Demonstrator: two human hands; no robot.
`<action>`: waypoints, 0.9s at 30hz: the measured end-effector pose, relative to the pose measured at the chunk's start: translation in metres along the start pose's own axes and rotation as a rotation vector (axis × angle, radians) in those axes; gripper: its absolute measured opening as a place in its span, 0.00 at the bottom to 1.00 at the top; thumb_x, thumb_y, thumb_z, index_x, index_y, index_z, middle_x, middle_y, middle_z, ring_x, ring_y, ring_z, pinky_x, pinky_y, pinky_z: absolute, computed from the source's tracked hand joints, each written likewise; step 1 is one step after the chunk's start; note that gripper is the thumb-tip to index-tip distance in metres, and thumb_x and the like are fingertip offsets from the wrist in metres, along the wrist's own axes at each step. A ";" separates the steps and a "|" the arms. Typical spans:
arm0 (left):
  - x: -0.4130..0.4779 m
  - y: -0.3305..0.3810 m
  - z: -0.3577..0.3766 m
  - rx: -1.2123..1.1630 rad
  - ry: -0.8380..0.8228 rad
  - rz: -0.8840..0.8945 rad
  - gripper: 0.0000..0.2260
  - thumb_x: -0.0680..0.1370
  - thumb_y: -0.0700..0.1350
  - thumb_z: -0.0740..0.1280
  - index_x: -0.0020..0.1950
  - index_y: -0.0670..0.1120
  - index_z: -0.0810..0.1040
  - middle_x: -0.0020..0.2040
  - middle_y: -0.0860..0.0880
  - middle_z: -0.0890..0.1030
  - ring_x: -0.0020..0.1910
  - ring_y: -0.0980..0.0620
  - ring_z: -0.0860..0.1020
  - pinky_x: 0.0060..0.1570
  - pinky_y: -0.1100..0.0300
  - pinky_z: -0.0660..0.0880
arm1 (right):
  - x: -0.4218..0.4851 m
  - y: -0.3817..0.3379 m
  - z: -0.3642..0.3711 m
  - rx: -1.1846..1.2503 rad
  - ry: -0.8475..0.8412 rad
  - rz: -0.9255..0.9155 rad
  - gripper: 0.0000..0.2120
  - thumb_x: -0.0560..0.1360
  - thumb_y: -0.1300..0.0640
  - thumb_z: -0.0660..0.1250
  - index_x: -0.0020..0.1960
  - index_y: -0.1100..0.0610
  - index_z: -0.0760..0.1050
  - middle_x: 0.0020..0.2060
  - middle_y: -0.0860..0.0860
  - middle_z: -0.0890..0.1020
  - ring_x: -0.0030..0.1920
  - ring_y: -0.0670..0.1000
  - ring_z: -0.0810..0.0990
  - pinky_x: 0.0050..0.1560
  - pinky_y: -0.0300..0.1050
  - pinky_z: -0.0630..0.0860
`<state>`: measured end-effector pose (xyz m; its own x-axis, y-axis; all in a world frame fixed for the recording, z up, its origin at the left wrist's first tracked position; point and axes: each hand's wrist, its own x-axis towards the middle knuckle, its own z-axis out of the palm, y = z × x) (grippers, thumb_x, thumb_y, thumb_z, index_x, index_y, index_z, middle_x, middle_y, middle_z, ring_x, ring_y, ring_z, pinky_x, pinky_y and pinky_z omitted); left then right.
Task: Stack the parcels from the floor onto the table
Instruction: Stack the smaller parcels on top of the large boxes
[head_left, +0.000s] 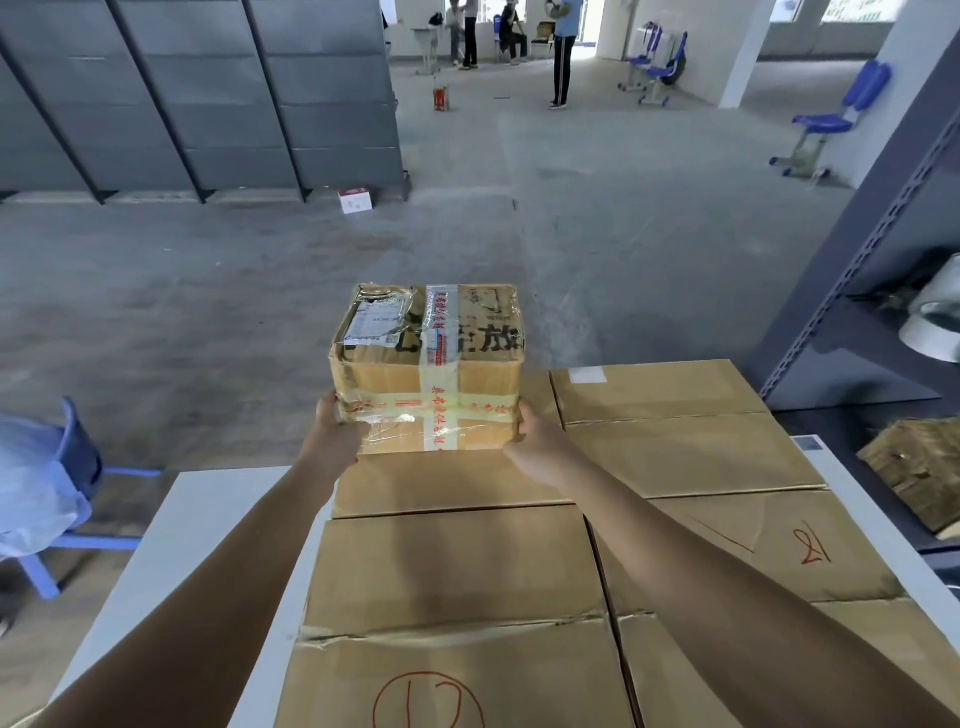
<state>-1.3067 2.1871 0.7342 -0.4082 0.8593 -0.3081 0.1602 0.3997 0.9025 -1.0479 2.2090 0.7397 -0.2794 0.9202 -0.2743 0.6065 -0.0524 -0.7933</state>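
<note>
- Small taped parcel (426, 364): brown carton with clear and red-printed tape and a shipping label on its top. It sits over the far-left carton (441, 486) of the layer on the surface (208, 519), near that carton's far edge.
- Cannot tell whether its underside is resting on the carton or is just above it.
- Left hand (336, 431): clasps the parcel's near-left lower corner, fingers wrapped round its side and mostly hidden behind the box.
- Right hand (540, 444): clasps the near-right lower corner in the same way, fingers curled onto the side. Both arms are stretched forward.
- Done so far, by my reading: four large cartons lie flat and close together on the surface as a base layer, among them the near-left carton (452, 623) and the far-right carton (670, 415). This parcel starts a second tier.
- Left to do: settle the parcel squarely and let go.
- Floor (260, 291): one small white-and-red box (355, 200) lies well away by the grey panels. I am unsure whether it counts as a parcel. The floor close beside the surface is largely out of sight.
</note>
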 end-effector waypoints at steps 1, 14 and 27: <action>-0.001 -0.001 -0.001 0.009 -0.009 0.007 0.25 0.76 0.37 0.61 0.71 0.54 0.62 0.48 0.54 0.74 0.45 0.51 0.74 0.49 0.48 0.76 | 0.000 0.000 0.001 -0.002 0.005 -0.002 0.25 0.76 0.62 0.60 0.72 0.48 0.63 0.58 0.46 0.77 0.47 0.40 0.75 0.37 0.32 0.66; 0.011 0.003 -0.019 0.105 -0.131 0.078 0.19 0.79 0.37 0.56 0.66 0.53 0.72 0.55 0.50 0.80 0.51 0.45 0.80 0.53 0.41 0.78 | 0.002 -0.008 0.009 -0.111 0.088 0.063 0.27 0.77 0.59 0.62 0.74 0.50 0.62 0.64 0.50 0.75 0.55 0.50 0.74 0.47 0.43 0.69; 0.000 -0.012 -0.039 0.137 -0.165 0.064 0.28 0.75 0.40 0.64 0.74 0.51 0.60 0.59 0.48 0.70 0.47 0.52 0.74 0.52 0.52 0.75 | -0.035 -0.022 0.029 -0.066 0.233 0.123 0.29 0.77 0.45 0.65 0.75 0.46 0.59 0.65 0.48 0.74 0.54 0.49 0.75 0.52 0.47 0.73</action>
<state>-1.3438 2.1692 0.7352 -0.2425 0.9203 -0.3069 0.3060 0.3727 0.8760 -1.0727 2.1666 0.7507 -0.0261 0.9733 -0.2279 0.6745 -0.1511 -0.7227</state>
